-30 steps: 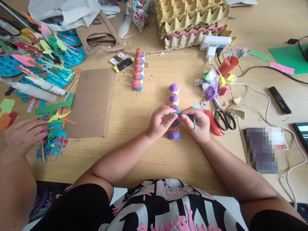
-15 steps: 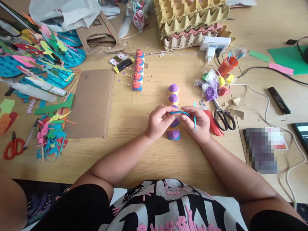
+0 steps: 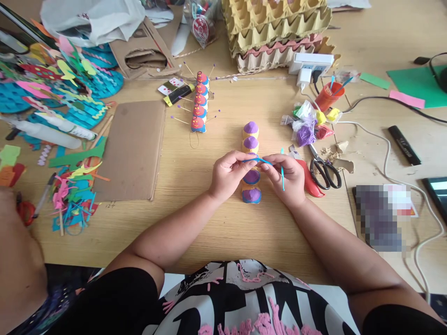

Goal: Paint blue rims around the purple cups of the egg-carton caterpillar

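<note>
**Thin, pliant-looking blue strand (image 3: 258,160) pinched over a row of domed, purple-capped cups (image 3: 251,177)**

Each hand narrows thumb to fingers on the strand: the left hand (image 3: 225,174) at one end, the right hand (image 3: 289,181) at the other, with a slim light-blue stick (image 3: 282,172) seemingly tucked among the right fingers. Whether the strand touches the cups beneath, I cannot tell. Dipping wrists could knock the row askew; pulling apart could stretch or snap the strand, if it is as soft as it looks; the stick could slip or snag it during a regrip.

At the near left of the pale wood-grained table (image 3: 195,223) is another person's bare arm (image 3: 21,260). Right of the hands lie black-handled metal scissors (image 3: 326,172); to the left, a flat brown cardboard sheet (image 3: 132,149). Farther off stands a row of red-and-blue cups with smiling faces (image 3: 199,102), then stacked yellowish moulded egg trays (image 3: 279,35) beside a white power strip (image 3: 312,61).
</note>
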The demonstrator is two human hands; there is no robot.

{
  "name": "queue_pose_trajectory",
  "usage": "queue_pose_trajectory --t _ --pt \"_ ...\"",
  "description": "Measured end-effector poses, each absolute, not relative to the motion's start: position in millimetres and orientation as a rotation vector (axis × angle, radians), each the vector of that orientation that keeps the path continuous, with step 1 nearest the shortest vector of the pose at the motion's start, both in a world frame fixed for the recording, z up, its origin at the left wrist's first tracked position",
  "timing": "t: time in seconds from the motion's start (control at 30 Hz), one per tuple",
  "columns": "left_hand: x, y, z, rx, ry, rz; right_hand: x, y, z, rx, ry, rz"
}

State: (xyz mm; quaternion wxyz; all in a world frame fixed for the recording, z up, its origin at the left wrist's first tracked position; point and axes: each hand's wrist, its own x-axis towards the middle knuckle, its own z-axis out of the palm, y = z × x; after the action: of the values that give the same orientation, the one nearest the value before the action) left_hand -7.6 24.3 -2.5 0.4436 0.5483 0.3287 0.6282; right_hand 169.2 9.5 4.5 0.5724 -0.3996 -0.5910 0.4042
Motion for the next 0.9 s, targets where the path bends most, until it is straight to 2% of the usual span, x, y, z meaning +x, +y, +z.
queue_pose_trajectory --t 0.53,0.9 --pt "-16 20 8 1.622 0.970 1.478 170 5 20 -1.093 -1.468 0.860" --pt "-11 20 3 1.423 0.961 1.426 171 7 15 -1.093 -1.451 0.882"
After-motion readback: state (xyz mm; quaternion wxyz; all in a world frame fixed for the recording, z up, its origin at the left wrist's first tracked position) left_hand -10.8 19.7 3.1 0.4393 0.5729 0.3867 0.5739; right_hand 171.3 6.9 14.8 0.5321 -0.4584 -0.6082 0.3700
